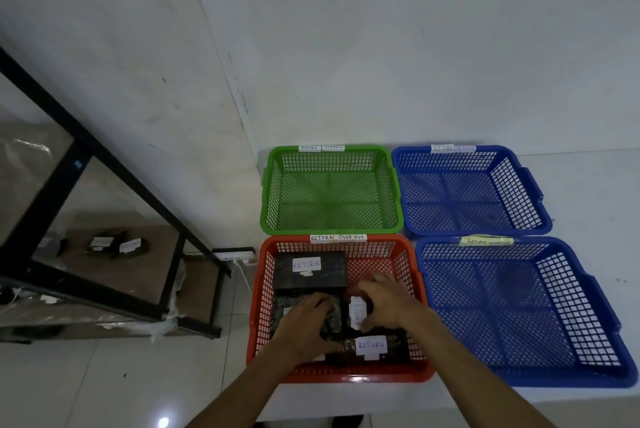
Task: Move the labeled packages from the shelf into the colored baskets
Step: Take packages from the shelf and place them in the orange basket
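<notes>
Both hands are down in the red basket [341, 374]. Left hand [304, 327] grips a dark patterned package [332, 323]; right hand [388, 306] curls round a labeled package [356, 313], boxed RETURN package [311, 270] just beyond the fingertips.

Dim, soft, wide-angle bent edges; lamp glare on floor [163, 422].
</notes>
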Tool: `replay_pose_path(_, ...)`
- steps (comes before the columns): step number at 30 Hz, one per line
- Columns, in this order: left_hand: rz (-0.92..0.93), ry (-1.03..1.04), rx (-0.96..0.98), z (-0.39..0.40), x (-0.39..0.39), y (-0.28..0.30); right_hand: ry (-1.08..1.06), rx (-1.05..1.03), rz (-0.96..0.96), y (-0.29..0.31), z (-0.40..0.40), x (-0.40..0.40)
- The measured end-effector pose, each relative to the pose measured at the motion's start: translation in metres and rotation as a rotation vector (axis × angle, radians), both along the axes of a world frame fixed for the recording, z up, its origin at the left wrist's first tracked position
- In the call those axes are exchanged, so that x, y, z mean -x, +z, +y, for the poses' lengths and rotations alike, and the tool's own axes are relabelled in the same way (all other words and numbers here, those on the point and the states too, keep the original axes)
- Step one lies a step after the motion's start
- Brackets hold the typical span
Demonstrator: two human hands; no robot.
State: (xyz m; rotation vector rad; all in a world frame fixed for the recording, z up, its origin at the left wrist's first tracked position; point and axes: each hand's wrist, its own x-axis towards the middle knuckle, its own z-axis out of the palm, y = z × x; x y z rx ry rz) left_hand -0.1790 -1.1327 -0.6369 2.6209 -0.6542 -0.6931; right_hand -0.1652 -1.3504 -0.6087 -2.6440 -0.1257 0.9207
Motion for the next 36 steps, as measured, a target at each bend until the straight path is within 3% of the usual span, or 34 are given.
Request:
replay_pose_path(7,-0.044,-0.035,0.119,0.05,-0.014,0.058,-0.073,-0.073,-0.181,0.052,0.04,-0.007)
replay_pose_path(15,-0.411,0.001,0.207,0.209,-0.042,0.183,-0.019,-0.211,-0.57,0.172,0.174,-0.013)
replay_pose_path(21,-0.646,0.103,0.247,0.335,-0.025,0.299,0.126,-0.318,-0.88,0.282,0.293,-0.005)
replay_pose_path(26,-0.776,0.212,0.393,0.424,0.012,0.399,0.3,-0.444,-1.072,0.371,0.393,0.005)
replay_pose_path(29,-0.883,0.301,0.464,0.474,0.022,0.449,0.388,-0.532,-1.156,0.419,0.45,0.006)
replay_pose_path(36,-1.052,0.447,0.427,0.584,-0.006,0.535,0.491,-0.716,-1.316,0.498,0.575,-0.018)
